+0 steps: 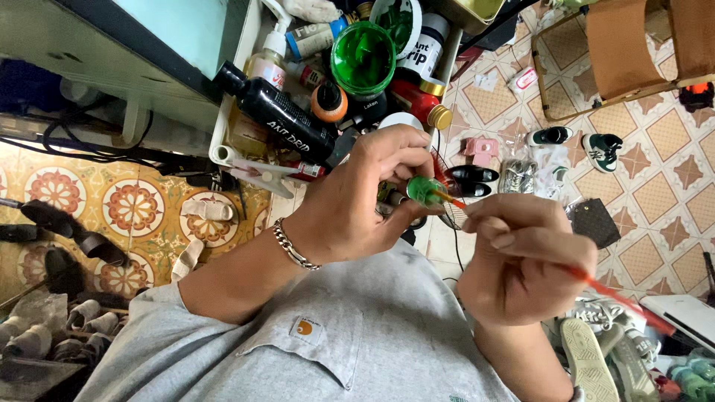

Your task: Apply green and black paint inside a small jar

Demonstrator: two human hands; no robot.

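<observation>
My left hand (361,205), with a silver chain bracelet on the wrist, is closed around a small green-smeared cap or pot (422,190) held between thumb and fingers. My right hand (521,260) grips a thin orange-red paintbrush (618,299), whose tip touches the green piece. Both hands hover close together above my grey shirt, in front of my chest.
A white tray (220,152) holds a black bottle (281,113), an open jar of green paint (363,53), a pump bottle and several other bottles. Shoes, including a green-and-white pair (602,149), lie on the patterned tile floor. A brown seat (625,45) stands at the top right.
</observation>
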